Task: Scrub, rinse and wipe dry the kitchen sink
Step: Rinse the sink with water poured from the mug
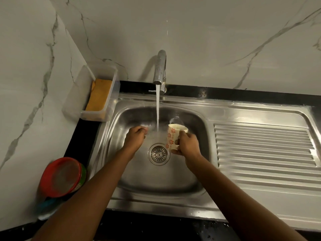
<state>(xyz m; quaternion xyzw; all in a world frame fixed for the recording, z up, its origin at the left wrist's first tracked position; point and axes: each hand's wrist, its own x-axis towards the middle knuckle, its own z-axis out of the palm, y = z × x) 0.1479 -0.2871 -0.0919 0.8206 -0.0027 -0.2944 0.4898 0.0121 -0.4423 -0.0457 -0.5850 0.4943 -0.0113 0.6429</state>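
The stainless steel sink (156, 181) lay directly below both hands, set into a black tabletop (225, 94), with its ribbed draining board (264, 145) running off to the right. The tap (160, 66) was open, and its stream (157, 108) fell straight down into the basin just behind the drain strainer (159, 154), passing between the two hands. The right hand (188, 144) gripped a flower-patterned mug (173, 136) around its side. The mug stood roughly upright, with its long axis near vertical, its mouth upward and tipped a little towards the back wall, just to the right of the falling water and not under it. The left hand (136, 137) hovered just to the left of the stream with its fingers curled in; whether it pinched anything could not be told. The work looked like the rinsing stage, with the mug serving as a scoop. The right hand was the one placed to act: the stream lay close on the mug's left, so a short sideways shift would bring the open mouth under it. The basin walls to be sluiced lay all around and below. A yellow cloth (99, 94) sat in a clear plastic holder (76, 94) at the back left corner, well apart from both hands, likely kept for wiping dry. A red-lidded tub (60, 176) stood on the left edge.
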